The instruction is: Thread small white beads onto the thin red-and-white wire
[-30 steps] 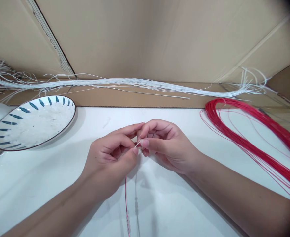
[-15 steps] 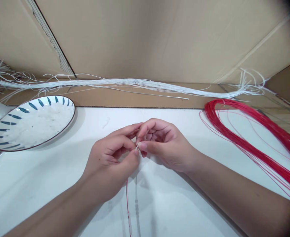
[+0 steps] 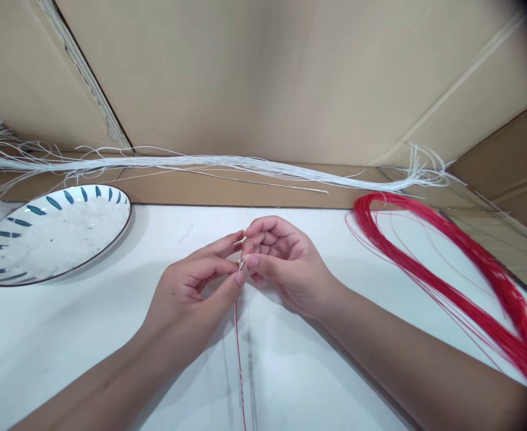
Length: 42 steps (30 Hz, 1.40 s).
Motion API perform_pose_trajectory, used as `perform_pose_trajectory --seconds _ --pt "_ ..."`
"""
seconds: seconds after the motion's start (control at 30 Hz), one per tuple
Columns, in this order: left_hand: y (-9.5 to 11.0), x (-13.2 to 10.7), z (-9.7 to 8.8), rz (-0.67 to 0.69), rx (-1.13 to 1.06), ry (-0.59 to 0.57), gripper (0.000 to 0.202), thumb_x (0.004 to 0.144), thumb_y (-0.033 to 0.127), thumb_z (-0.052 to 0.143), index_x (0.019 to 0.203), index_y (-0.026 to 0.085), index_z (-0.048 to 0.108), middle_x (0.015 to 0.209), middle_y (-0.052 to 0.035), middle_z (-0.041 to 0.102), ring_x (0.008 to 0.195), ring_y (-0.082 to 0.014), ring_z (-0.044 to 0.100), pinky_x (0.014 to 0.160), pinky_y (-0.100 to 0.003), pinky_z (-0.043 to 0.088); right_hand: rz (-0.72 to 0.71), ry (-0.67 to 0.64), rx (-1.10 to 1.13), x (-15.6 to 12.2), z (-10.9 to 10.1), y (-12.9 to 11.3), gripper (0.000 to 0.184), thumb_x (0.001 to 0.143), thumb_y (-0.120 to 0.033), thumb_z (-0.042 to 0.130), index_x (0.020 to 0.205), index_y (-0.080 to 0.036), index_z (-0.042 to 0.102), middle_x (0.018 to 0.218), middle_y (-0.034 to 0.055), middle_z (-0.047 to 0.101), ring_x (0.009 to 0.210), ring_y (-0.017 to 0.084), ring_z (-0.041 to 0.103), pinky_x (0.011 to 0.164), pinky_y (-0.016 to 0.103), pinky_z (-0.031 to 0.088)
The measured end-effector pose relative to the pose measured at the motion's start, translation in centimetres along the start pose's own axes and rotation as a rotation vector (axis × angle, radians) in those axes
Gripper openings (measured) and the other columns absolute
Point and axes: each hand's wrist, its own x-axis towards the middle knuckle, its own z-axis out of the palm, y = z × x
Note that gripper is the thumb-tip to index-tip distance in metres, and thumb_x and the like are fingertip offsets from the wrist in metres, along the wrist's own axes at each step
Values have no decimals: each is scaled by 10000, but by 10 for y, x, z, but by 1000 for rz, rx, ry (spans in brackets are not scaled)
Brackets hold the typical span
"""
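My left hand (image 3: 191, 293) and my right hand (image 3: 281, 263) meet fingertip to fingertip over the white table (image 3: 88, 335). Both are closed in a pinch. Between the tips shows a short white bit, a thread end or a tiny bead; I cannot tell which. A thin red thread (image 3: 240, 359) hangs down from my left pinch toward me, with a faint string of clear beads (image 3: 250, 371) beside it. What my right fingers hold is too small to name.
A white plate with blue leaf marks (image 3: 3, 275) holds tiny clear beads at the left. A loop of red cords (image 3: 425, 263) lies at the right. A long bundle of white threads (image 3: 227, 163) runs along the cardboard ledge at the back, under a cardboard wall.
The view has shifted, so everything sits lower and more to the left. My hands have stayed pinched together; the white bit between them shows shorter, and the red thread hangs straighter.
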Motion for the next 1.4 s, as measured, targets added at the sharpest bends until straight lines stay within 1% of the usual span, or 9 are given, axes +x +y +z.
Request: perform_pose_trajectory --seconds 0.17,0.33,0.57,0.83,1.0,1.17,1.23,1.3,1.4 --pt "1 -1 -1 22 -9 -3 169 846 376 748 718 285 808 1392 -43 700 1314 -333 616 1119 -510 479 19 -126 -86 0 -6 1 233 800 -157 823 997 -212 710 851 -8 661 702 100 616 619 220 506" --pt "2 -1 -1 1 -18 10 146 828 338 753 696 291 795 1354 -49 723 1407 -320 537 1112 -489 481 71 -66 -123 0 -5 -2 118 830 -264 796 863 -188 712 695 -15 661 536 80 505 502 222 384" --pt "1 1 -4 -44 -10 -52 225 831 404 755 665 253 760 1412 -90 677 1357 -363 567 1117 -542 448 -8 -74 -293 -1 2 -5 225 835 -341 783 747 -185 646 737 22 657 697 150 586 605 283 452" --pt "-3 2 -1 -74 -213 -86 220 832 439 789 916 265 686 1511 -59 562 1218 -280 659 907 -354 573 14 -162 -107 -3 9 -8 246 864 -368 780 777 -179 649 725 -2 606 660 123 560 656 284 480" --pt "-12 1 -4 -20 -144 -210 164 903 302 679 1061 321 716 1605 -16 444 1413 -304 497 1074 -412 494 -76 -87 -150 -2 10 -11 258 840 -368 800 744 -184 645 713 -9 590 661 125 550 670 289 505" --pt "-13 -4 -7 35 44 -331 647 796 148 660 1341 489 580 1667 63 341 1443 -340 415 901 -384 568 -107 70 -167 2 3 -10 304 818 -428 813 772 -180 642 651 -27 570 585 100 458 595 256 418" --pt "-12 -6 -8 40 61 -332 725 771 163 683 1389 514 540 1676 75 328 1454 -354 391 901 -396 565 -112 109 -175 3 0 -8 323 808 -449 815 777 -178 642 651 -26 572 578 97 437 576 251 381" --pt "-11 -7 -8 56 24 -303 716 749 222 745 1387 491 564 1671 57 351 1470 -359 372 1026 -439 508 -111 122 -186 3 0 -8 327 805 -460 814 779 -182 642 639 -29 562 572 101 434 573 255 380" --pt "-10 -4 -7 14 -71 -257 500 790 383 782 1274 431 664 1620 11 441 1320 -329 533 1083 -461 457 -98 118 -229 2 3 -8 311 814 -451 807 783 -189 642 657 -24 574 602 114 484 616 269 433"
